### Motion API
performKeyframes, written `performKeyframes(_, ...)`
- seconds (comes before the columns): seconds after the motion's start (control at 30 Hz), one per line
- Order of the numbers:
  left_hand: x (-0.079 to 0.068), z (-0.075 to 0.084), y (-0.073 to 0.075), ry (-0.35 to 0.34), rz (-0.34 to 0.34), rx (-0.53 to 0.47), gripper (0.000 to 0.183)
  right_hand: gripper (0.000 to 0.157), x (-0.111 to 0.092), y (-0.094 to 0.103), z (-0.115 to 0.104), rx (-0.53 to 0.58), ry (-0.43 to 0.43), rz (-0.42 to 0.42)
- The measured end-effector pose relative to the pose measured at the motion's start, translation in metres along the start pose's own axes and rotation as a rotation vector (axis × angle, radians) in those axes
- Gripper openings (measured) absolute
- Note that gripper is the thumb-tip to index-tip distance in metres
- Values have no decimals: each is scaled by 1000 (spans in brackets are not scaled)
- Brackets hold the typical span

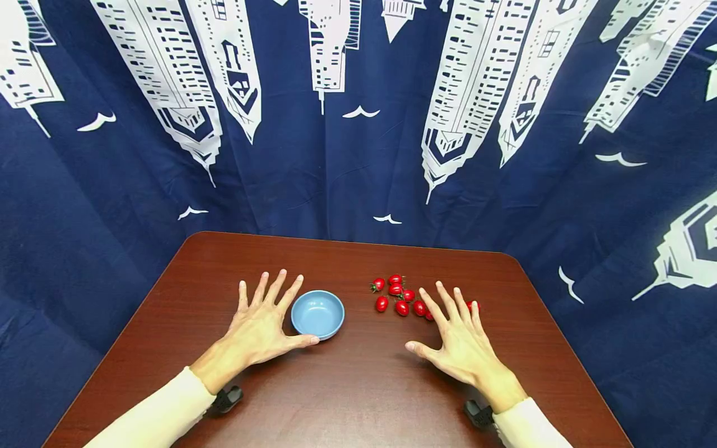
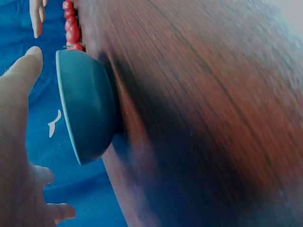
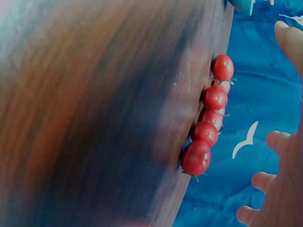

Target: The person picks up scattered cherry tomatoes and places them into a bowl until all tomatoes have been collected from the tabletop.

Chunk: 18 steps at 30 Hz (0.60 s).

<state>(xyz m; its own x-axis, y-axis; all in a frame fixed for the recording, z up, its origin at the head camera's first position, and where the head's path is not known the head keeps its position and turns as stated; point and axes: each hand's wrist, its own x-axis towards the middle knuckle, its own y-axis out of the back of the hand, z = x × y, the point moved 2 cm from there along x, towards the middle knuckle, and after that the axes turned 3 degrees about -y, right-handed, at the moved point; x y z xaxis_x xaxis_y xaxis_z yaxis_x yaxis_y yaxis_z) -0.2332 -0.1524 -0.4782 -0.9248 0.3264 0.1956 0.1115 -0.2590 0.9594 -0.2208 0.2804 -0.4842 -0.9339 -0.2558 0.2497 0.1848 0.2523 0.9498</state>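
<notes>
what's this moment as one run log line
left grip: open, near blue bowl | right grip: open, near red tomatoes | blue bowl: empty | red tomatoes: on table

a screened-off tabletop recording station, viewed from where i stand: dark-blue cloth [image 1: 347,174] printed with white inverted towers [image 1: 470,81] hangs around a reddish-brown, wood-grained table with rounded corners [image 1: 358,398]; small black devices [image 1: 226,399] sit at a person's wrists. the cloth hides the type of room beyond.

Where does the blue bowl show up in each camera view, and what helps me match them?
Head: blue bowl, just left of centre, lower half.
Left wrist: blue bowl, left half, mid-height.
Right wrist: part of blue bowl, top edge, right of centre.
Shared landmark: red tomatoes.
</notes>
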Motion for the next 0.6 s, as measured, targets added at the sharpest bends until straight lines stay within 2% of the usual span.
performKeyframes(0.23, 4, 10, -4, -31, -17, -97, 131, 112, 1, 5, 7, 22, -15, -6)
performKeyframes(0.37, 6, 16, -6, -48, -3, -132, 127, 109, 4, 6, 9, 36, -7, -3)
performKeyframes(0.6, 10, 21, -8, -45, 13, -127, 118, 106, 10, 8, 15, 47, 19, 21)
